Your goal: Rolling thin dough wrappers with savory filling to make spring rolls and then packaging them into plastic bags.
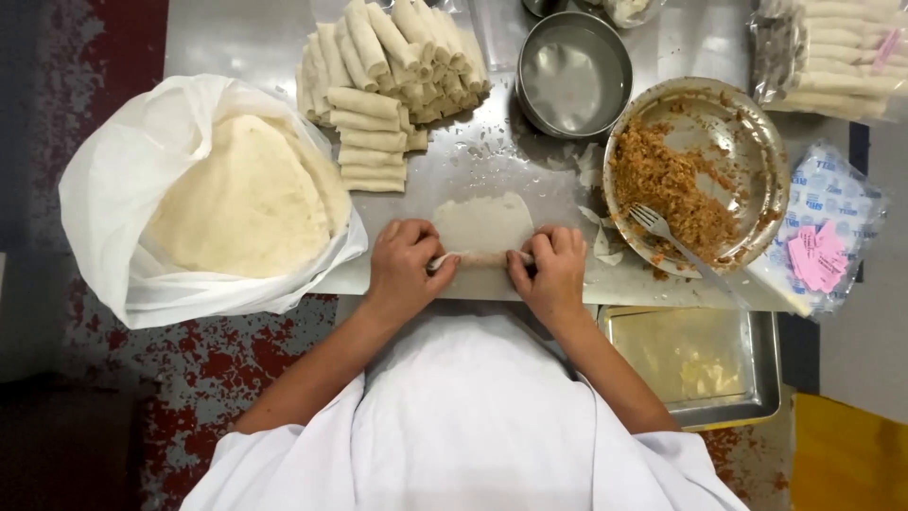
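Note:
A thin pale wrapper [484, 223] lies on the steel table [236, 38], its near edge rolled into a tube over filling. My left hand [405, 262] pinches the left end of that roll. My right hand [551, 266] pinches its right end. Both hands rest on the table's front edge, fingers curled on the roll. The far half of the wrapper lies flat and unrolled beyond my fingers.
A white plastic bag [113, 180] holding a stack of round wrappers sits left. Several finished rolls [383, 76] are piled behind. A metal plate [761, 142] of brown filling with a fork [662, 232] stands right, an empty steel bowl [572, 71] behind it, a steel tray [700, 364] lower right.

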